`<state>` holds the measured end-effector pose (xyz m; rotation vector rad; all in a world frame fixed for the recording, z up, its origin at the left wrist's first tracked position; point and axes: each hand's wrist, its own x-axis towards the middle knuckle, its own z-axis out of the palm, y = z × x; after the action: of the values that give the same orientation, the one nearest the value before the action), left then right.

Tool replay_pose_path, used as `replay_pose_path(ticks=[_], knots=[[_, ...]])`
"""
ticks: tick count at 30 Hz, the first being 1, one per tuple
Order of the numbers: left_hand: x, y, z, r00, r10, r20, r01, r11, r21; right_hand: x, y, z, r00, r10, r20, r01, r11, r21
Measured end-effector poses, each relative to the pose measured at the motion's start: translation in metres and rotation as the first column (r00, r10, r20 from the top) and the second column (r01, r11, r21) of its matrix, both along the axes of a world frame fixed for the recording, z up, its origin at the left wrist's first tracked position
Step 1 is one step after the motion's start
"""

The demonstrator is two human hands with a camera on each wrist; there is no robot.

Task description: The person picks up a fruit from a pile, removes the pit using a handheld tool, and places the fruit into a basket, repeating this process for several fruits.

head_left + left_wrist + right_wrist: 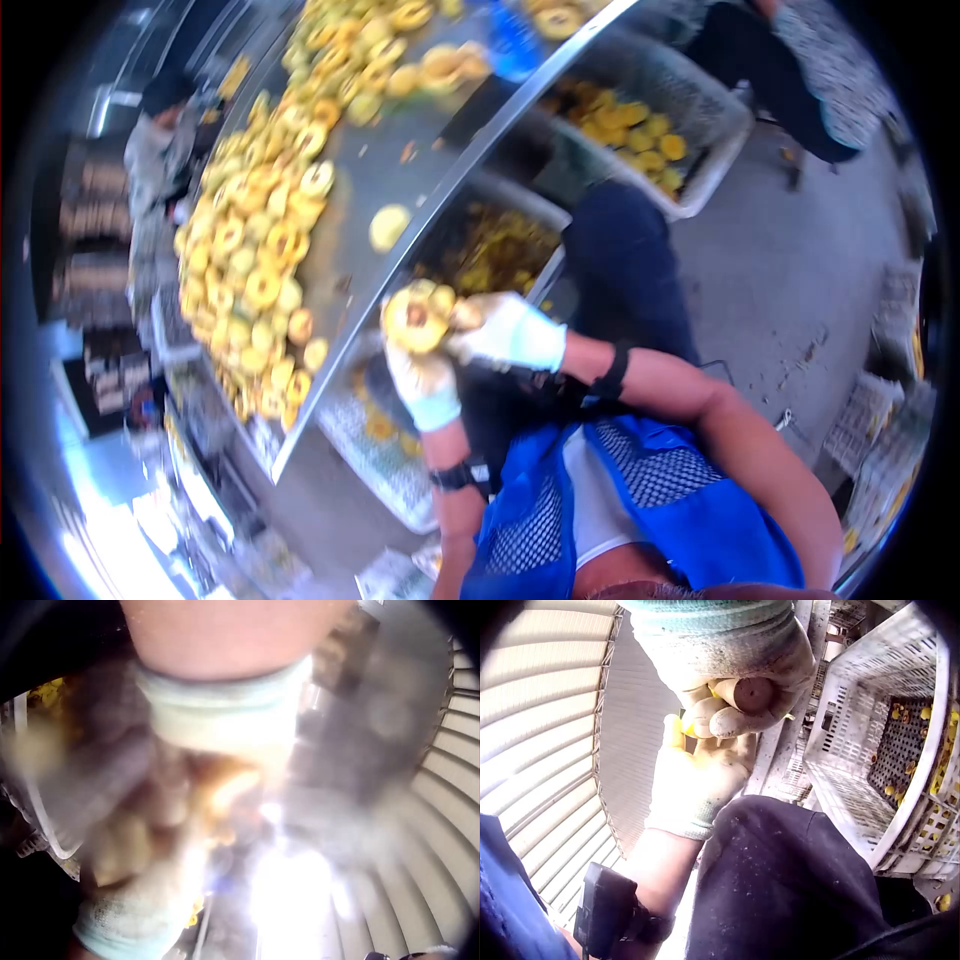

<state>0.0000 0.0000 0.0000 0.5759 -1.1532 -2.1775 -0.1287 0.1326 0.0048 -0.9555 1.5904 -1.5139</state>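
Observation:
In the head view my gloved left hand (420,380) holds yellow fruit pieces (415,315), the front one a ring with a dark centre. My gloved right hand (505,335) meets them from the right. The right wrist view shows the right hand's fingers curled round a tool's wooden handle (754,695) with a round flat end; its working end is hidden. Just below, the left hand (697,776) nearly touches those fingers. The left wrist view is blurred and washed out.
A metal table (375,180) bears a big heap of yellow fruit pieces (260,250) and a blurred blue object (512,45). White plastic crates (715,165) with yellow pieces stand below its edge. Another person (160,150) is across the table; a dark-clothed leg (785,80) shows at the upper right.

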Motion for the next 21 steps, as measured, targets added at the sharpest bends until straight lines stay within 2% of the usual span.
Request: replay_pose_path(ticks=[1,2,3,5,6,9,13,14,17,18,21], knots=[[0.004,0.017,0.005,0.999,0.006,-0.037,-0.004,0.999,0.054,-0.008,0.021,0.033,0.966,0.034,0.255,-0.070,0.988,0.136],[0.000,0.044,0.029,0.987,0.160,0.021,-0.161,0.984,0.073,-0.015,0.039,0.057,0.898,0.017,0.439,-0.119,0.971,0.206],[-0.006,-0.020,0.014,0.982,0.179,-0.065,-0.182,0.983,-0.030,-0.019,-0.026,0.038,0.909,0.054,0.414,-0.127,0.980,0.151],[-0.003,-0.011,0.014,0.988,0.129,-0.088,-0.134,0.989,-0.060,-0.010,-0.017,0.036,0.938,0.064,0.340,-0.097,0.992,0.079],[0.004,-0.003,0.011,0.991,0.120,-0.064,-0.125,0.990,-0.070,-0.006,-0.010,0.034,0.937,0.118,0.330,-0.173,0.975,0.143],[0.001,-0.001,0.010,0.989,0.138,-0.048,-0.142,0.985,-0.099,-0.010,-0.011,0.037,0.917,0.103,0.385,-0.231,0.925,0.301],[-0.001,-0.001,0.011,0.992,0.124,-0.027,-0.127,0.978,-0.164,-0.004,-0.011,0.026,0.870,0.058,0.490,-0.169,0.968,0.185],[-0.002,-0.001,0.011,0.992,0.128,-0.015,-0.128,0.968,-0.215,-0.001,-0.015,0.017,0.915,0.041,0.401,-0.116,0.979,0.165],[-0.002,0.000,0.017,0.994,0.107,0.030,-0.093,0.947,-0.308,0.003,-0.017,0.011,0.932,0.021,0.362,-0.068,0.991,0.118],[-0.001,-0.004,0.011,0.990,0.126,0.067,-0.094,0.926,-0.365,-0.001,-0.017,0.019,0.913,0.039,0.405,-0.127,0.973,0.192],[-0.002,-0.002,0.015,0.977,0.161,0.141,-0.077,0.879,-0.471,-0.008,-0.014,0.036,0.877,0.057,0.476,-0.189,0.953,0.235]])
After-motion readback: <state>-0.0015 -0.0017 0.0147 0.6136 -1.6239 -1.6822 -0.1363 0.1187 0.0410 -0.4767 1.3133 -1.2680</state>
